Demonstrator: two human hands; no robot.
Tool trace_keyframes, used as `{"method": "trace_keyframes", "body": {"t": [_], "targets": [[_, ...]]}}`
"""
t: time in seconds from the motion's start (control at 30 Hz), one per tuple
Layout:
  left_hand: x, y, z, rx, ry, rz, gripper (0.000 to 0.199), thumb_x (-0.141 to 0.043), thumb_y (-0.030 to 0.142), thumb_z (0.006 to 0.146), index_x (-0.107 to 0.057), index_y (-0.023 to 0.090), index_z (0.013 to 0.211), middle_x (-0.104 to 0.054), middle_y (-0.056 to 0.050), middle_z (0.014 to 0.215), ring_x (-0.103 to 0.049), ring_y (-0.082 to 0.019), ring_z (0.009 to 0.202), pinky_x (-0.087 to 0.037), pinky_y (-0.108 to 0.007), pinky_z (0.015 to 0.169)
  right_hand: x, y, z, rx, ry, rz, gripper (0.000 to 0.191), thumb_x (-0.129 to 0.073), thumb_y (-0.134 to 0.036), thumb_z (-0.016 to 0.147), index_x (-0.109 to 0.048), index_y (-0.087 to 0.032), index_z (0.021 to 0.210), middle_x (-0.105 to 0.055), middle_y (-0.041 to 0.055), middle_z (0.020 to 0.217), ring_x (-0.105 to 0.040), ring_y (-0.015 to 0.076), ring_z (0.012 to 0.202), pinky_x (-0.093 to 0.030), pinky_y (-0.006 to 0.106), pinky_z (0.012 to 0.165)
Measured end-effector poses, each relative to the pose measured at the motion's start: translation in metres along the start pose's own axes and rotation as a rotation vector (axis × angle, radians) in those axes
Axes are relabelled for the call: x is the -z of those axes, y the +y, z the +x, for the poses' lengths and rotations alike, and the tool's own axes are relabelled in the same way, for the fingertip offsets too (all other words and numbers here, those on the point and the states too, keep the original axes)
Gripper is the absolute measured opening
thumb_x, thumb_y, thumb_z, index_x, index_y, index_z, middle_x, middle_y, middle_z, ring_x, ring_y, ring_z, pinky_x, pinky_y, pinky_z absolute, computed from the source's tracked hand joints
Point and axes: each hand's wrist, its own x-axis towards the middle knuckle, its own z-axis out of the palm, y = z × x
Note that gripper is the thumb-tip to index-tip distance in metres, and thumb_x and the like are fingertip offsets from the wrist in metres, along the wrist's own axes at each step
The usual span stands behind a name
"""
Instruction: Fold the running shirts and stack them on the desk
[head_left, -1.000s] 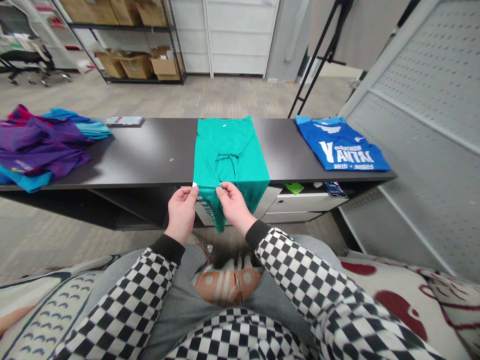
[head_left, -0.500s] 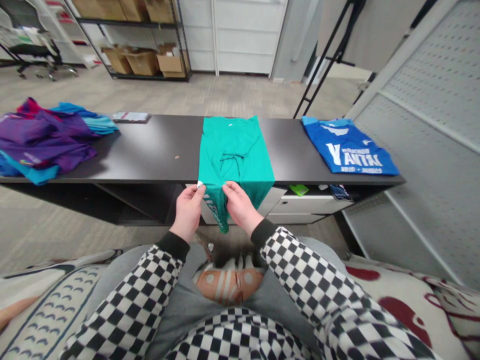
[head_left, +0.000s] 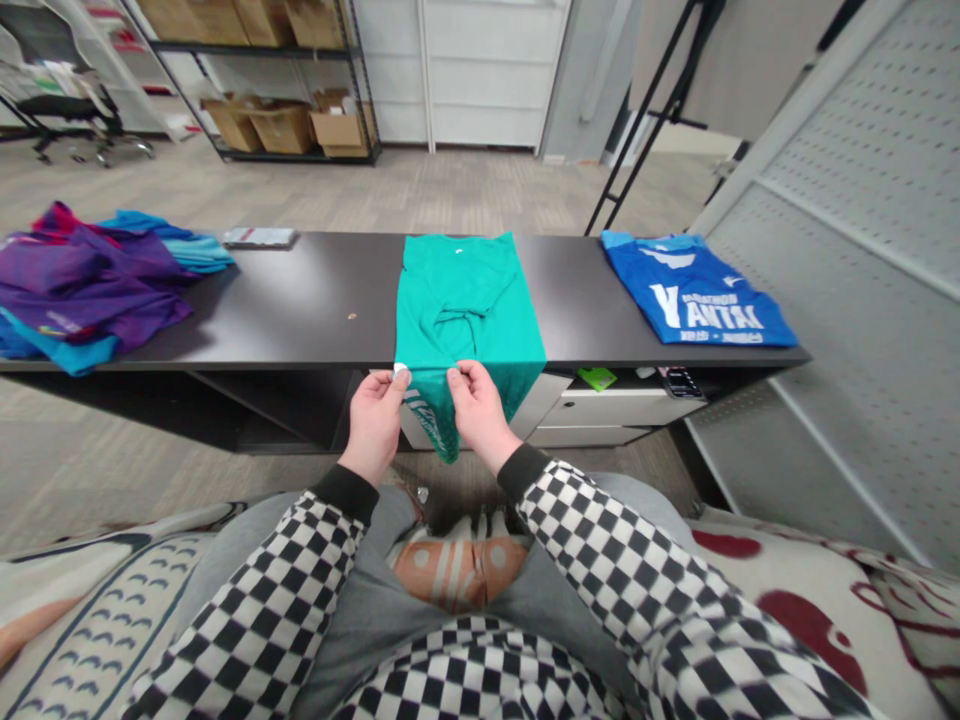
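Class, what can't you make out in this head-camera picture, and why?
Head view throughout:
White lettering on the green fabric shirt: distorted by folds.
The shirt where the bare left hand pinches it: hidden by the hand.
Purple and blue cloth pile: left end cut off by left edge.
Upper brown cardboard boxes: tops cut off by top edge.

Teal shirt (head_left: 472,290) partly hidden by hands (head_left: 374,425), clothes pile (head_left: 105,285) cropped left

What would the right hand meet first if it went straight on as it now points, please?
Probably more of the green shirt that the right hand pinches, where it drapes over the front edge of the dark tabletop; depth there is unclear.
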Motion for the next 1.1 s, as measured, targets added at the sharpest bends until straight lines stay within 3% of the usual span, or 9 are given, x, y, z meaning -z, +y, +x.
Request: {"method": "trace_keyframes", "body": {"t": [0.17,0.43,0.6,0.93,1.1], "targets": [[0.0,-0.002,0.001,0.014,0.001,-0.024,0.048,-0.103,0.05,0.075,-0.069,0.019,0.092,-0.074,-0.001,0.087,-0.069,-0.013,0.079,-0.055,-0.026,0.077,0.001,0.003,0.0,0.017,0.044,-0.045,0.038,-0.064,-0.063,0.101,-0.059,-0.025,0.106,-0.049,-0.0062,0.074,-0.044,0.0151,0.064,-0.037,0.03,0.06],[0.002,0.002,0.003,-0.008,0.023,-0.045,0.05,-0.104,0.049,0.075,-0.067,0.019,0.09,-0.074,0.0,0.085,-0.068,-0.012,0.076,-0.054,-0.024,0.073,0.008,-0.001,0.002,0.026,0.084,-0.161,0.031,-0.064,-0.054,0.101,-0.066,-0.023,0.099,-0.069,-0.0008,0.081,-0.062,0.0175,0.071,-0.049,0.03,0.069],[0.003,0.003,0.005,-0.03,0.042,-0.045,0.051,-0.104,0.051,0.075,-0.068,0.019,0.092,-0.075,-0.002,0.087,-0.071,-0.014,0.078,-0.058,-0.028,0.079,0.02,-0.005,0.003,0.143,0.065,-0.38,0.029,-0.064,-0.05,0.103,-0.074,-0.023,0.098,-0.078,0.0027,0.088,-0.071,0.0206,0.079,-0.053,0.032,0.078],[0.005,0.0,0.004,-0.099,0.026,0.142,0.056,-0.103,0.058,0.075,-0.071,0.019,0.1,-0.079,-0.004,0.087,-0.075,-0.017,0.081,-0.06,-0.03,0.082,0.032,-0.008,0.009,0.189,-0.011,-0.704,0.028,-0.064,-0.041,0.107,-0.079,-0.024,0.092,-0.079,0.0045,0.084,-0.072,0.022,0.077,-0.046,0.032,0.074],[0.012,-0.01,0.009,-0.036,0.01,0.268,0.05,-0.102,0.054,0.075,-0.078,0.016,0.097,-0.081,-0.008,0.087,-0.074,-0.018,0.077,-0.058,-0.03,0.077,0.039,-0.018,0.014,0.214,-0.089,-0.8,0.043,-0.062,-0.05,0.111,-0.076,-0.024,0.08,-0.074,0.0045,0.074,-0.063,0.021,0.068,-0.038,0.034,0.07]]}}
